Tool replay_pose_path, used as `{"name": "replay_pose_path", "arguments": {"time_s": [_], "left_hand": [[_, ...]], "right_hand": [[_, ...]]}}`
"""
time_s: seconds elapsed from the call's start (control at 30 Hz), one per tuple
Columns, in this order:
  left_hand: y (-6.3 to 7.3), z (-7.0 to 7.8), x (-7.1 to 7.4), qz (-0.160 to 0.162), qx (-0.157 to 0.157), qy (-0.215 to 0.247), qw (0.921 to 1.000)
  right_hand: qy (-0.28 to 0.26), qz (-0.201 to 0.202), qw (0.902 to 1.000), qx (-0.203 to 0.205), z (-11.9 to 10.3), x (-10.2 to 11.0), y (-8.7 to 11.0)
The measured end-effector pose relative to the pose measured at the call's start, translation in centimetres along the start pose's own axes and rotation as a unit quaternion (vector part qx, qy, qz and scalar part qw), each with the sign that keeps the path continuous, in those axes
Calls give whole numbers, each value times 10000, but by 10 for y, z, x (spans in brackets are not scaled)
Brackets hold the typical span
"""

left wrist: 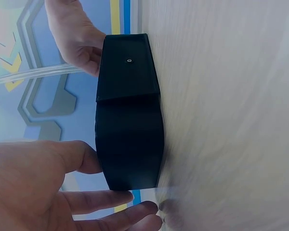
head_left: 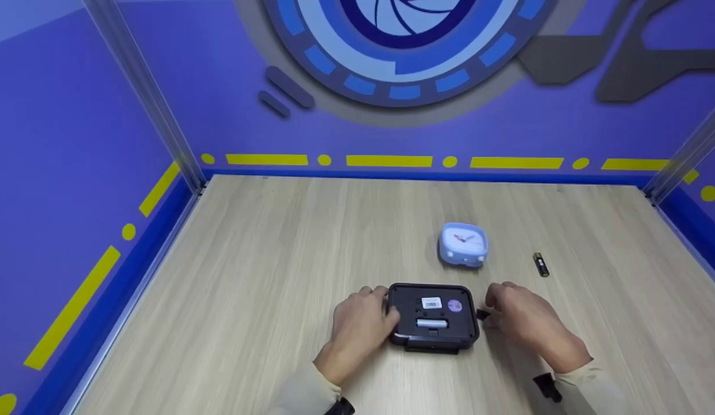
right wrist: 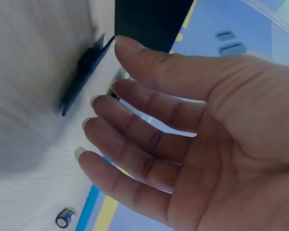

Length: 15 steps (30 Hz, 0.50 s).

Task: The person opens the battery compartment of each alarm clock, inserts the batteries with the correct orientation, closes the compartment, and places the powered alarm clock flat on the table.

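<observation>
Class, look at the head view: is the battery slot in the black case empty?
No, a silver battery lies set into the back of the black case.

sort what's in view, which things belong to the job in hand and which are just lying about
Likely in use:
black box, left hand on it
silver battery in its slot
small black piece at the right hand, perhaps a cover

Likely just lying about:
blue clock
loose battery, possibly a spare

At lower centre, a black clock (head_left: 403,314) lies back up, silver battery (head_left: 432,324) in its uncovered compartment; a small black cover (head_left: 482,314) sits just right.
</observation>
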State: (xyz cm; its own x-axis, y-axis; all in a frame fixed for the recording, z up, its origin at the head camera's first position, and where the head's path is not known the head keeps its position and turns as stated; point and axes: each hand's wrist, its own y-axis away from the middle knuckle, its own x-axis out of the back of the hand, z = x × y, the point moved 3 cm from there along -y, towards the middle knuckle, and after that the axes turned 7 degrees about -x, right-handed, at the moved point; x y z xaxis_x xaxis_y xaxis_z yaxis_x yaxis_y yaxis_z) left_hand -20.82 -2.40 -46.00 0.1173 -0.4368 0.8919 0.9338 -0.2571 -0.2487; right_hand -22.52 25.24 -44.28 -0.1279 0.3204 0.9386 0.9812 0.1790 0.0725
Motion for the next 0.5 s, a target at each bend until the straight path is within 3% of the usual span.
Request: {"name": "replay_pose_path", "arguments": {"time_s": [0.2,0.5], "left_hand": [[0,0,0,-85,35,13,10000],[0,-1,-1,-135,61,51,9999]], "right_hand": [[138,89,9995,271,4,-7,-1],[121,-38,9996,254,3,-9,-2]]}}
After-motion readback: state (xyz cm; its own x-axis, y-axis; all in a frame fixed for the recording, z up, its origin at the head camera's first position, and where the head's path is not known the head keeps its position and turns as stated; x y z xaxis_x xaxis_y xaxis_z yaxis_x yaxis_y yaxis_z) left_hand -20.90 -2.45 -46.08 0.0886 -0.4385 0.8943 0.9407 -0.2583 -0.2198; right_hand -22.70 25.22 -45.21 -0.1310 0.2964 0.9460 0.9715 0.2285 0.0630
